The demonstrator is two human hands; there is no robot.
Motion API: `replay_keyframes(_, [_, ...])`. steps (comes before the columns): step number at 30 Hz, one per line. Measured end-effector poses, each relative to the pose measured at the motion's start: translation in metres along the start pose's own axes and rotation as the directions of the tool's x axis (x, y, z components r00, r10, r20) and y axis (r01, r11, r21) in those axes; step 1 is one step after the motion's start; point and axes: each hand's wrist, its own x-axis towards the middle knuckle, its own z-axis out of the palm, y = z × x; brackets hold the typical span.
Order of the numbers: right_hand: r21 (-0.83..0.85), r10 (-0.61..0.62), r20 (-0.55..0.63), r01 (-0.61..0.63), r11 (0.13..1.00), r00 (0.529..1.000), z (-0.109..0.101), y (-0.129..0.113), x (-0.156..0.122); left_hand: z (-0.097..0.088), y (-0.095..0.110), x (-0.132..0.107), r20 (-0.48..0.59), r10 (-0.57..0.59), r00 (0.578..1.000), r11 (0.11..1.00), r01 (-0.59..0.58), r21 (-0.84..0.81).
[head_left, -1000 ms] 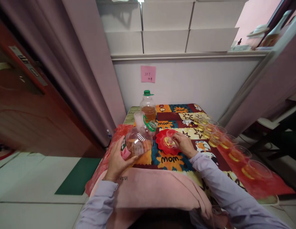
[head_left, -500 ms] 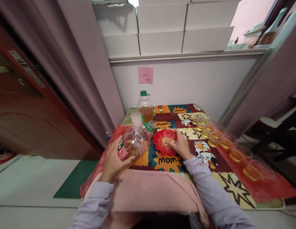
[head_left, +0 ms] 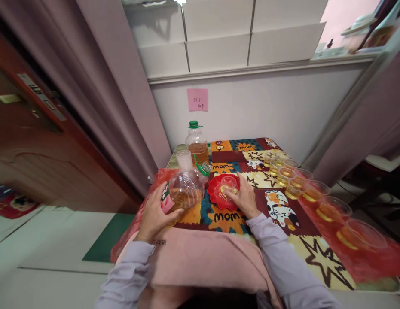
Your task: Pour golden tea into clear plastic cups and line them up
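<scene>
Several spills look possible around the red plate (head_left: 215, 201), mostly because of the tilted jug (head_left: 187, 194). It leans just left of the plate, its open mouth (head_left: 205, 168) turned toward the plate; no stream shows. The left hand (head_left: 156, 212) is spread wide around the jug's body and has hold of it there. If that one-handed hold slips, the jug could roll or lurch, and a surge of liquid would likely overshoot the plate and soak the mat (head_left: 280, 210). The right hand (head_left: 245, 198) is partly curled over the plate, thumb and fingers about a clear cup (head_left: 229, 182); whether they press on it cannot be told. That cup looks light, so a knock from the jug's neck could tip it. Left of the plate, beyond the tilted jug, a stack of cups (head_left: 184, 159) might topple if bumped. Right of the plate, filled cups (head_left: 294, 189) stand close together, and a careless swing of the right sleeve (head_left: 270, 236) could upset one.
</scene>
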Motion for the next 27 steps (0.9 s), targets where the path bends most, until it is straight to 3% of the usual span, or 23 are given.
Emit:
replay_keyframes(2, [0.106, -0.029, -0.112, 0.041, 0.993, 0.993, -0.004, -0.013, -0.001, 0.000, 0.000, 0.000, -0.002, 0.004, 1.000, 1.000, -0.004, 0.002])
replay_keyframes(4, [0.293, -0.002, -0.122, 0.037, 0.955, 0.993, -0.006, -0.036, -0.002, 0.001, 0.000, 0.000, -0.013, 0.008, 1.000, 1.000, -0.008, 0.011])
replay_keyframes(5, [0.411, 0.026, -0.059, 0.001, 0.912, 0.998, -0.004, -0.051, -0.003, 0.002, 0.000, 0.000, -0.020, 0.009, 1.000, 1.000, -0.009, 0.019])
replay_keyframes(7, [0.628, 0.084, 0.187, -0.185, 0.756, 0.979, 0.003, -0.081, -0.006, 0.004, 0.000, 0.000, -0.032, 0.013, 0.999, 0.999, -0.011, 0.044])
replay_keyframes(9, [0.739, 0.046, 0.419, -0.370, 0.564, 0.907, 0.014, -0.107, -0.009, 0.007, 0.002, 0.000, -0.029, 0.026, 0.999, 0.997, -0.024, 0.068])
replay_keyframes(11, [0.767, -0.019, 0.535, -0.476, 0.430, 0.845, 0.024, -0.123, -0.011, 0.010, 0.005, -0.001, -0.017, 0.042, 0.999, 0.996, -0.041, 0.083])
replay_keyframes(13, [0.773, -0.037, 0.564, -0.511, 0.375, 0.825, 0.031, -0.128, -0.012, 0.013, 0.009, 0.000, -0.010, 0.050, 0.999, 0.995, -0.048, 0.088])
replay_keyframes(18, [0.800, 0.016, 0.536, -0.514, 0.309, 0.844, 0.039, -0.118, -0.016, 0.009, 0.008, 0.001, 0.037, 0.036, 0.999, 0.999, -0.035, -0.012])
replay_keyframes(21, [0.793, 0.072, 0.547, -0.544, 0.275, 0.834, 0.042, -0.112, -0.020, 0.002, -0.008, -0.003, -0.080, -0.081, 0.993, 0.966, 0.058, -0.251])
replay_keyframes(22, [0.789, 0.089, 0.550, -0.552, 0.269, 0.830, 0.043, -0.110, -0.021, 0.002, -0.016, -0.005, -0.186, -0.228, 0.956, 0.915, 0.145, -0.376])
replay_keyframes(23, [0.789, 0.101, 0.550, -0.556, 0.262, 0.829, 0.044, -0.109, -0.022, 0.003, -0.023, -0.008, -0.270, -0.424, 0.864, 0.811, 0.230, -0.538])
replay_keyframes(24, [0.791, 0.108, 0.547, -0.555, 0.256, 0.830, 0.045, -0.108, -0.022, 0.005, -0.031, -0.012, -0.277, -0.598, 0.752, 0.663, 0.271, -0.698])
replay_keyframes(25, [0.795, 0.111, 0.543, -0.552, 0.251, 0.832, 0.046, -0.106, -0.022, 0.010, -0.037, -0.016, -0.245, -0.661, 0.709, 0.591, 0.291, -0.752])
replay_keyframes(27, [0.800, 0.116, 0.536, -0.547, 0.246, 0.836, 0.048, -0.104, -0.022, 0.023, -0.046, -0.023, -0.147, -0.692, 0.707, 0.496, 0.318, -0.808])
